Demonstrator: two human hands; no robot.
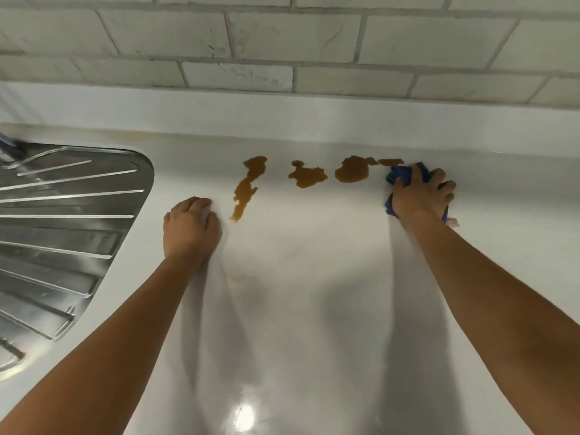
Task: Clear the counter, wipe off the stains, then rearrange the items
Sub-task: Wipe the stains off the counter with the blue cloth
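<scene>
Three brown stains lie in a row on the white counter [301, 277]: a long streak [248, 186] on the left, a blot [307, 175] in the middle, and a larger blot [353, 169] on the right with a thin tail reaching right. My right hand [422, 191] grips a bunched blue cloth [400, 175] and presses it on the counter at the tail's right end. My left hand [190, 226] rests on the counter just left of the long streak, fingers curled under, holding nothing.
A stainless steel ribbed drainer [62, 221] is set into the counter at the left. A low white upstand and a tiled wall [282, 45] close off the back.
</scene>
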